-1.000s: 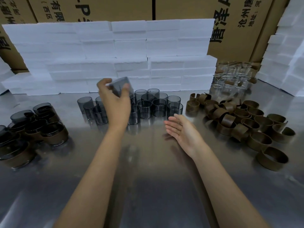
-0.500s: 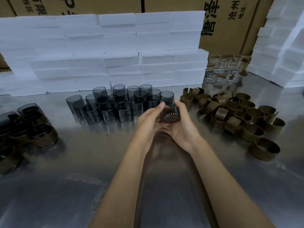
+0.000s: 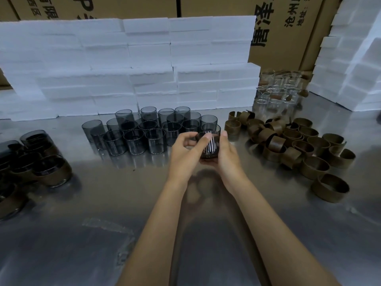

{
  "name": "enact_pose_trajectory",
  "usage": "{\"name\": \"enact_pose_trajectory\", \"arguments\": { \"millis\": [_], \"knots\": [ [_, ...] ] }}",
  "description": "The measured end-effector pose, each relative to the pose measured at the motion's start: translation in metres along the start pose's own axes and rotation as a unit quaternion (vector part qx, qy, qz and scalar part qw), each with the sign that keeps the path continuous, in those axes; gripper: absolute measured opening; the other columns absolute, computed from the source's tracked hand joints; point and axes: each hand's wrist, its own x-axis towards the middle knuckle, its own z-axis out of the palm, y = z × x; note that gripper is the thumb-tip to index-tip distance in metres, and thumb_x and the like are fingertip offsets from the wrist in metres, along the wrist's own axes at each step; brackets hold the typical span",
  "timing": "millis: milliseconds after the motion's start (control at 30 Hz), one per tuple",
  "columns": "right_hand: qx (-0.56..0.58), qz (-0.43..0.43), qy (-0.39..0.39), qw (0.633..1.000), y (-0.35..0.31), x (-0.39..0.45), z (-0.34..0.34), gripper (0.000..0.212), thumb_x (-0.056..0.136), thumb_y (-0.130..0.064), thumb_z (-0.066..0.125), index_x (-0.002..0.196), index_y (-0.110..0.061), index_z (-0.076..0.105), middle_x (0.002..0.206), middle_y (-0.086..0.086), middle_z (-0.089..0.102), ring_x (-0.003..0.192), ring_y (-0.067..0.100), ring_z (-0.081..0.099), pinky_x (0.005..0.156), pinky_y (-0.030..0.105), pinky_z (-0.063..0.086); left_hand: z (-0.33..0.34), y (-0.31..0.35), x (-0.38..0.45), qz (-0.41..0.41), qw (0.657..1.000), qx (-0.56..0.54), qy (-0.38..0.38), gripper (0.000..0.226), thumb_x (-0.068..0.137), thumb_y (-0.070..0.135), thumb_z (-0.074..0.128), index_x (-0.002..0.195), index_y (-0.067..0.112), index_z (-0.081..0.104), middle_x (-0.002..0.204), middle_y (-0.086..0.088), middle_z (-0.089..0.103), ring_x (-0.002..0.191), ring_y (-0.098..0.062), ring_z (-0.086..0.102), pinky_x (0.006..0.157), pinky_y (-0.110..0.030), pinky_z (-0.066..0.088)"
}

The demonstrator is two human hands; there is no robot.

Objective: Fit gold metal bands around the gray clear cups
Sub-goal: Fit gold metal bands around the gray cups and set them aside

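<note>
Both my hands hold one gray clear cup (image 3: 210,146) just above the steel table, in front of a cluster of several bare gray cups (image 3: 144,129). My left hand (image 3: 185,153) grips the cup's left side, thumb across its front. My right hand (image 3: 226,155) cups it from the right and below. The cup's lower part looks darker; whether a band sits on it cannot be told. A heap of gold metal bands (image 3: 292,145) lies to the right. Banded cups (image 3: 47,168) stand at the far left.
White foam blocks (image 3: 127,65) are stacked along the back, with more foam blocks (image 3: 350,58) at the right. Cardboard boxes (image 3: 284,29) stand behind. Clear glass cups (image 3: 276,93) sit at the back right. The steel table (image 3: 103,223) stretches toward me.
My left hand carried a gray cup from above the cluster down to the right. My right hand closed around it. Both hands now hold the cup together.
</note>
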Motion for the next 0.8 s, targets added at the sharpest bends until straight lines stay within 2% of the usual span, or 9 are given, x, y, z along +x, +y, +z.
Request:
{"name": "enact_pose_trajectory", "arguments": {
  "millis": [67, 100, 167, 233, 300, 433, 567, 700, 800],
  "knots": [
    [-0.015, -0.019, 0.012, 1.0, 0.0, -0.001, -0.001, 0.044, 0.112, -0.038, 0.031, 0.096, -0.025, 0.07, 0.083, -0.003, 0.078, 0.081, 0.01, 0.075, 0.06, 0.022, 0.057, 0.001, 0.001, -0.001, 0.016, 1.0, 0.008, 0.002, 0.044, 0.081, 0.032, 0.085, 0.117, 0.018, 0.065, 0.101, 0.003, 0.065, 0.085, 0.005, 0.065, 0.075, -0.014, 0.053],
    [-0.018, -0.027, 0.011, 0.999, -0.001, -0.002, -0.002, 0.041, 0.112, -0.036, 0.032, 0.101, -0.023, 0.07, 0.09, -0.002, 0.077, 0.086, 0.011, 0.075, 0.063, 0.022, 0.058, 0.001, 0.0, -0.001, 0.015, 1.0, 0.008, 0.003, 0.048, 0.08, 0.032, 0.087, 0.119, 0.018, 0.064, 0.106, 0.002, 0.065, 0.093, 0.0, 0.066, 0.081, -0.019, 0.055],
    [-0.013, -0.036, 0.0, 0.999, -0.003, -0.003, -0.003, 0.037, 0.111, -0.032, 0.036, 0.116, -0.016, 0.069, 0.106, 0.007, 0.076, 0.097, 0.018, 0.074, 0.074, 0.03, 0.061, -0.002, 0.001, -0.001, -0.004, 1.0, -0.006, 0.007, 0.052, 0.079, 0.031, 0.088, 0.123, 0.019, 0.063, 0.113, 0.001, 0.067, 0.104, -0.01, 0.068, 0.089, -0.027, 0.056],
    [0.001, -0.037, -0.006, 0.999, -0.007, -0.006, -0.005, 0.036, 0.109, -0.033, 0.045, 0.126, -0.01, 0.066, 0.116, 0.014, 0.074, 0.103, 0.025, 0.072, 0.084, 0.037, 0.061, -0.008, 0.003, 0.001, -0.031, 0.998, -0.048, 0.0, 0.049, 0.079, 0.031, 0.087, 0.121, 0.017, 0.065, 0.114, 0.0, 0.072, 0.104, -0.011, 0.071, 0.084, -0.027, 0.056],
    [0.035, -0.021, -0.021, 0.999, -0.012, -0.009, -0.005, 0.042, 0.104, -0.04, 0.054, 0.127, -0.008, 0.066, 0.116, 0.017, 0.074, 0.099, 0.025, 0.072, 0.083, 0.034, 0.058, -0.016, 0.004, 0.005, -0.048, 0.996, -0.077, -0.019, 0.043, 0.081, 0.032, 0.085, 0.117, 0.015, 0.069, 0.107, 0.001, 0.077, 0.1, -0.01, 0.072, 0.083, -0.028, 0.052],
    [0.055, 0.032, -0.127, 0.99, -0.016, -0.015, -0.006, 0.056, 0.088, -0.064, 0.056, 0.115, -0.018, 0.073, 0.107, 0.009, 0.077, 0.094, 0.019, 0.073, 0.084, 0.03, 0.058, -0.021, 0.004, 0.005, -0.044, 0.995, -0.047, -0.077, 0.033, 0.092, 0.042, 0.071, 0.111, 0.017, 0.077, 0.111, 0.001, 0.078, 0.112, -0.016, 0.069, 0.099, -0.039, 0.05],
    [0.071, 0.025, -0.117, 0.99, -0.015, -0.017, -0.001, 0.066, 0.086, -0.063, 0.059, 0.127, -0.011, 0.066, 0.114, 0.014, 0.075, 0.106, 0.027, 0.073, 0.088, 0.035, 0.059, -0.017, 0.006, -0.001, -0.029, 0.995, 0.03, -0.094, 0.042, 0.088, 0.066, 0.065, 0.097, 0.029, 0.081, 0.095, 0.012, 0.078, 0.087, 0.005, 0.069, 0.084, -0.029, 0.047],
    [0.076, 0.006, -0.112, 0.991, -0.01, -0.018, 0.004, 0.064, 0.091, -0.058, 0.056, 0.131, -0.007, 0.061, 0.123, 0.018, 0.071, 0.113, 0.025, 0.07, 0.092, 0.037, 0.059, -0.02, 0.004, 0.0, -0.014, 0.992, 0.052, -0.112, 0.03, 0.09, 0.062, 0.065, 0.085, 0.038, 0.081, 0.087, 0.018, 0.077, 0.077, 0.013, 0.066, 0.07, -0.01, 0.047],
    [0.091, 0.016, -0.102, 0.99, -0.01, -0.016, 0.004, 0.051, 0.104, -0.051, 0.043, 0.126, -0.01, 0.064, 0.119, 0.016, 0.073, 0.108, 0.023, 0.073, 0.084, 0.031, 0.06, -0.023, 0.005, 0.001, -0.027, 0.991, 0.045, -0.121, 0.03, 0.091, 0.061, 0.063, 0.083, 0.039, 0.081, 0.087, 0.021, 0.077, 0.076, 0.016, 0.064, 0.074, -0.018, 0.044]
  ]
}}
